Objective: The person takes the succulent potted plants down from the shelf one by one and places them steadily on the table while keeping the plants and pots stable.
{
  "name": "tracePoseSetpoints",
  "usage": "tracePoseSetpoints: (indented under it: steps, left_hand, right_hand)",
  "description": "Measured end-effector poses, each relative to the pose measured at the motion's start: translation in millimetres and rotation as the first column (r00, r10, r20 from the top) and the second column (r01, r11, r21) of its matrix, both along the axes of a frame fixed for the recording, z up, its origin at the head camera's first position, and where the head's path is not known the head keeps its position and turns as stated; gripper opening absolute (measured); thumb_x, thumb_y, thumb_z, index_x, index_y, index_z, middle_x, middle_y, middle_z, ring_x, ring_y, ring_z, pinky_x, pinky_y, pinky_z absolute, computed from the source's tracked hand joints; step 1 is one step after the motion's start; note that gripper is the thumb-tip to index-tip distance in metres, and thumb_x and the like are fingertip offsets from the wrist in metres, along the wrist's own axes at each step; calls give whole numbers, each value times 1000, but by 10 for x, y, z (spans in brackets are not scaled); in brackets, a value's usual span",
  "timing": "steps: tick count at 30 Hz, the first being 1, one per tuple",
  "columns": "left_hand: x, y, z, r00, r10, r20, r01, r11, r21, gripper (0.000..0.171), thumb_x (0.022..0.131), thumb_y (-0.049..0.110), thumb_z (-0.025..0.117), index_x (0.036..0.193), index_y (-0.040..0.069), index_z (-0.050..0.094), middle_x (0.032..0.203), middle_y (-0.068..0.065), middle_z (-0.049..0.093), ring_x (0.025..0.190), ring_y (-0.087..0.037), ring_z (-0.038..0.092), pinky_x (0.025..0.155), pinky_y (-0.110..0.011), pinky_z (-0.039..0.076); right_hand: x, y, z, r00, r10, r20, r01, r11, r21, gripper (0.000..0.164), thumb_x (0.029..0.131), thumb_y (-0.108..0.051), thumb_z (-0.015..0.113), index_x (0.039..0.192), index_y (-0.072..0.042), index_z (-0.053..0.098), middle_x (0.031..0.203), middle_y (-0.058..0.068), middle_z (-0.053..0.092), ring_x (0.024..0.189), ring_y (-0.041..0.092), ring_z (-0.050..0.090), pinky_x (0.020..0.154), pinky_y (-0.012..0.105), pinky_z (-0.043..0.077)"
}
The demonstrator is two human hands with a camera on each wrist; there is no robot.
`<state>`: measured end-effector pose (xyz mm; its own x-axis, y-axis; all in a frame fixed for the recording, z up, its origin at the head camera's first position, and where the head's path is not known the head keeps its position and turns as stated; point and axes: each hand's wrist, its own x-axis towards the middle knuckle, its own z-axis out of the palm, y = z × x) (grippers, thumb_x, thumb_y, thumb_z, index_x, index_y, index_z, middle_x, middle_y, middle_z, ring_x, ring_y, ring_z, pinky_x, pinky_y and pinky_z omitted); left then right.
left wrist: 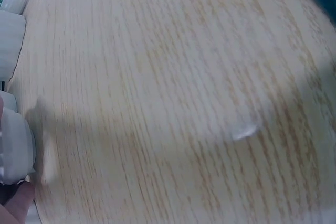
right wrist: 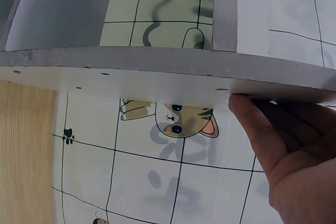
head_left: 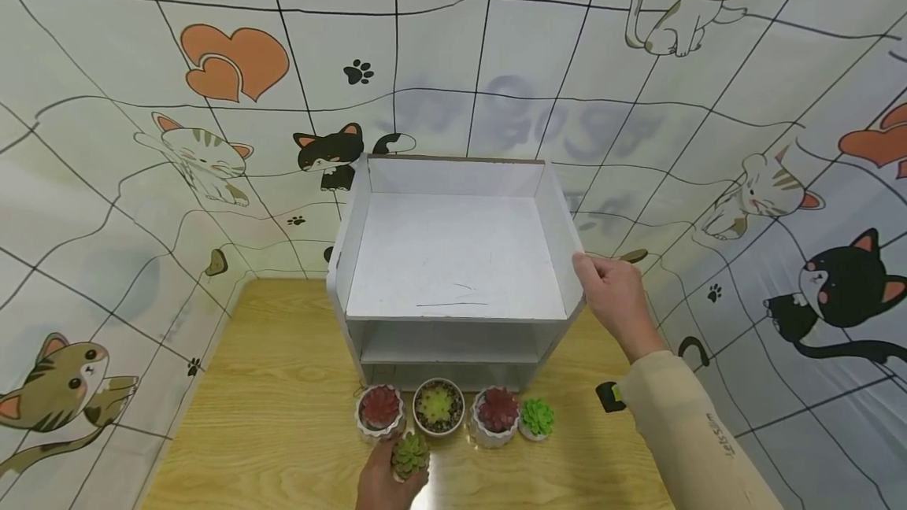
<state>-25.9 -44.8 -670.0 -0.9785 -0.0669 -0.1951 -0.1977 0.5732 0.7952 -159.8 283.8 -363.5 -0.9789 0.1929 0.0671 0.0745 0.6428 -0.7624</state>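
Note:
A white two-tier shelf (head_left: 453, 258) stands at the back of the wooden table. My right hand (head_left: 615, 297) grips its right side panel near the front edge; the right wrist view shows the fingers and thumb (right wrist: 254, 129) against the panel's outer face (right wrist: 173, 90). In front of the shelf, my left hand (head_left: 383, 482) holds a small green potted succulent (head_left: 410, 455), and a white pot (left wrist: 16, 145) shows by the fingers in the left wrist view. Beyond it stand a red succulent (head_left: 379, 408), a yellow-green one (head_left: 438, 406) and another red one (head_left: 497, 410).
A small bright-green potted plant (head_left: 537, 418) ends the row on the right. The wooden table (head_left: 255, 400) runs out on both sides of the shelf. Around it hangs a white cloth (head_left: 439, 46) with grid lines, cats and hearts. A small black device (head_left: 611, 397) sits by the right sleeve.

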Motion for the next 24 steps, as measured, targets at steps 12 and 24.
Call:
tracePoseSetpoints:
  steps: [12, 24]
  left_hand:
    - [28, -114, 147, 998, -52, -16, 52, 998, -25, 76, 66, 35, 95, 125, -3, 65, 112, -14, 68, 99, -32, 67, 85, -50, 58]
    - [64, -324, 553, 993, -60, -103, 44, 989, -143, 66, 81, 38, 88, 123, -8, 65, 110, -19, 69, 98, -35, 69, 81, -47, 60]
  right_hand:
    - [-23, 1, -21, 999, 30, -25, -30, 1000, -7, 59, 107, -47, 46, 61, -10, 42, 53, 1, 42, 51, 17, 33, 49, 32, 33]
    - [9, -10, -9, 1000, 7, 18, -7, 1000, -25, 60, 106, -51, 45, 65, -7, 47, 55, 1, 40, 52, 17, 34, 48, 31, 33]
